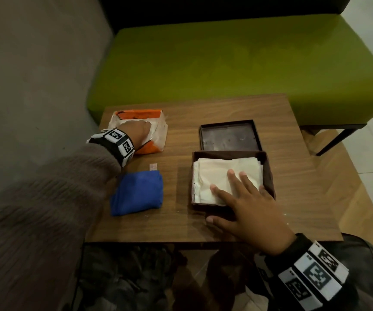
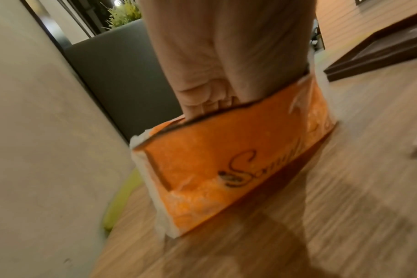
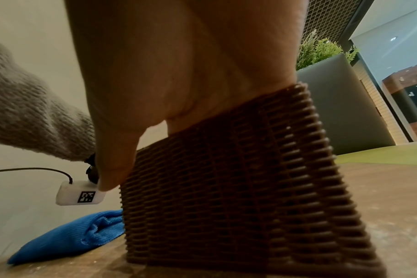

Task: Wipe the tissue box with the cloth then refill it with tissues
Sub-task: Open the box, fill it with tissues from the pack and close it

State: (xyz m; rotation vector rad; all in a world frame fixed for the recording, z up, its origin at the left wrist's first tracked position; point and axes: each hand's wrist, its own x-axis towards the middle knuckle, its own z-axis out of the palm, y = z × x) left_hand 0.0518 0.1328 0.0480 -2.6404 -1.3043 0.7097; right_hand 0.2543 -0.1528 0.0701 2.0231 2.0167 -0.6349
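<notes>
The brown woven tissue box [image 1: 268, 167] [image 3: 238, 188] stands open on the wooden table [image 1: 293, 176], with a stack of white tissues [image 1: 214, 169] inside. My right hand [image 1: 244, 198] [image 3: 179, 65] lies flat on those tissues, fingers straight, thumb outside the box's front wall. At the far left lies an orange tissue pack [image 1: 149, 149] [image 2: 226, 150]. My left hand [image 1: 136, 131] [image 2: 202, 65] reaches into its torn top, fingers curled round the white tissues inside; the fingertips are hidden. A folded blue cloth [image 1: 137, 193] [image 3: 71, 238] rests between the pack and the table's near edge.
The box's dark lid [image 1: 229, 135] [image 2: 381, 56] lies upturned just behind the box. A small paper scrap [image 1: 153, 166] sits above the cloth. A green bench [image 1: 226, 63] runs behind the table, and a grey wall [image 1: 35, 75] closes the left side.
</notes>
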